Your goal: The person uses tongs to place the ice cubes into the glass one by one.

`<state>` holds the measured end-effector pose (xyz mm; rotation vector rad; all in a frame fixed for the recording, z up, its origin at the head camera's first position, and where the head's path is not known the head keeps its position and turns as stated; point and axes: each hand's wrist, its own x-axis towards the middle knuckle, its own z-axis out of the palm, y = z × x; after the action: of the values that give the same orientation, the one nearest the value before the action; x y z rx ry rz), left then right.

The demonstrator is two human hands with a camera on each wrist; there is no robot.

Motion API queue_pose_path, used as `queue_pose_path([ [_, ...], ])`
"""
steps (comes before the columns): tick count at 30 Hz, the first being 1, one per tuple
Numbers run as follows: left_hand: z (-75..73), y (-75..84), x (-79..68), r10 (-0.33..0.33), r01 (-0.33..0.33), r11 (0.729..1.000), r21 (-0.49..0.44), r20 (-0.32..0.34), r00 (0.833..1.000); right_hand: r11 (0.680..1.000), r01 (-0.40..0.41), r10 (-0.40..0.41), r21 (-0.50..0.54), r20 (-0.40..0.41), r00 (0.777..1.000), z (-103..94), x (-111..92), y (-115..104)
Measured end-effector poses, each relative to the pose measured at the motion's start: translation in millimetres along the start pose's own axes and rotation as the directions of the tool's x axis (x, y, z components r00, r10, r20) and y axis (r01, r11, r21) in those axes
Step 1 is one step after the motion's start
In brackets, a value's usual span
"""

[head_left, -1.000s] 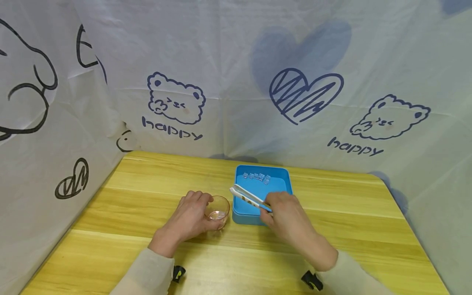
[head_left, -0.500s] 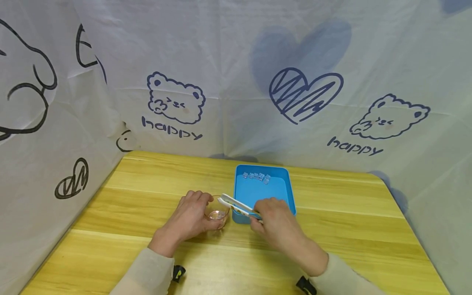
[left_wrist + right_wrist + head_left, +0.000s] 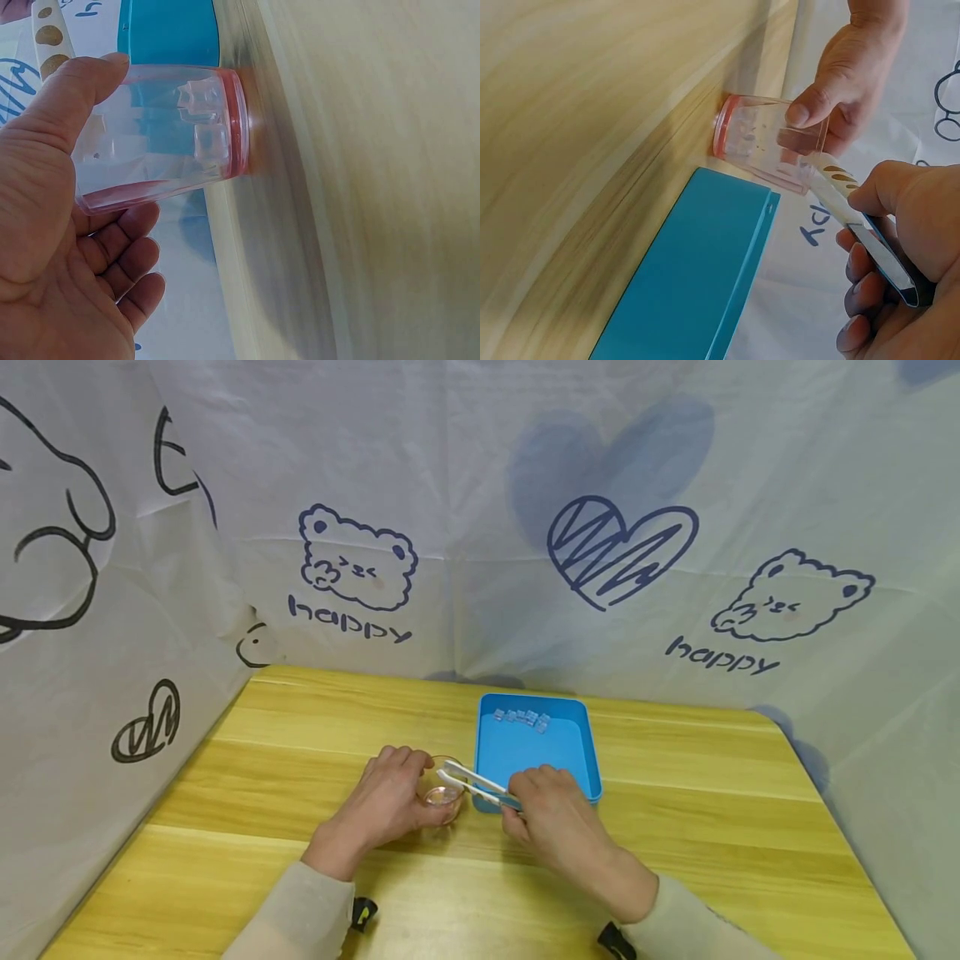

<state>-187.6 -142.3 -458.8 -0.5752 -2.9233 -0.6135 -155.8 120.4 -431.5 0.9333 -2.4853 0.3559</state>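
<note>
A clear plastic cup (image 3: 161, 142) with a pinkish-red base band stands on the table, gripped at its side by my left hand (image 3: 386, 802), thumb on one side and fingers on the other. Several clear cubes (image 3: 202, 127) lie at the cup's bottom. My right hand (image 3: 551, 810) holds a pair of tongs (image 3: 480, 787), with white, brown-spotted arms and a blue handle part. Their tips reach over the cup's mouth, slightly apart, and no cube shows between them. In the right wrist view the thumb (image 3: 881, 193) presses on one arm of the tongs.
Right beside the cup is a shallow blue tray (image 3: 592, 760), with several clear cubes (image 3: 522, 718) along its far side. A wood-grain table (image 3: 262, 743) carries everything. Behind it and to the left hang white printed cloths (image 3: 480, 585).
My right hand has carried the tongs left and slightly down, from over the blue tray to the cup's mouth. The left hand and cup stay put.
</note>
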Motion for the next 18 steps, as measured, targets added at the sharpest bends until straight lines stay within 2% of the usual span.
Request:
queue_pose_path([
  [18,1.1,-0.1,0.6,-0.014,0.014,1.0,0.003,0.015,1.0,1.0,-0.014,0.014,0.015,0.003,1.0,0.6,-1.0,0.3],
])
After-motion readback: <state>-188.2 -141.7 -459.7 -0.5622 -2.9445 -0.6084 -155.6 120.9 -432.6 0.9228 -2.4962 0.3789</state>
